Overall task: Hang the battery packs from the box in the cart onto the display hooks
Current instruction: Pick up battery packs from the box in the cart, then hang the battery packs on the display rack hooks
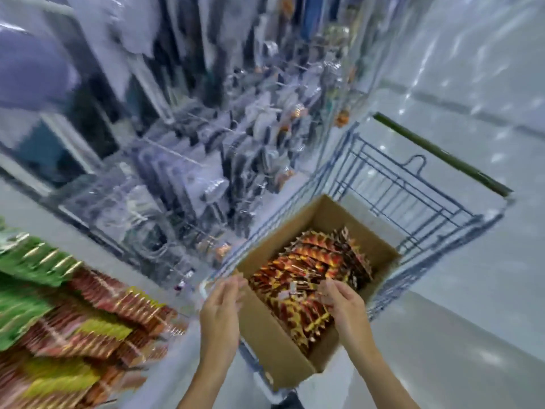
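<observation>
Cardboard box (271, 343) sits in the wire cart (413, 196). The red-orange battery packs (312, 267) lie directly beneath the right hand (345, 305) fingertips and just right of the left fingertips. Left hand (221, 308): fingers loosely extended, holding nothing. Right fingers curl downward; grip cannot be told through blur.

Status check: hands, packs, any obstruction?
Left hand open at cardboard box rim. Right hand down on battery packs, grip unclear. Packs in box, in cart. Nothing blocking.
</observation>
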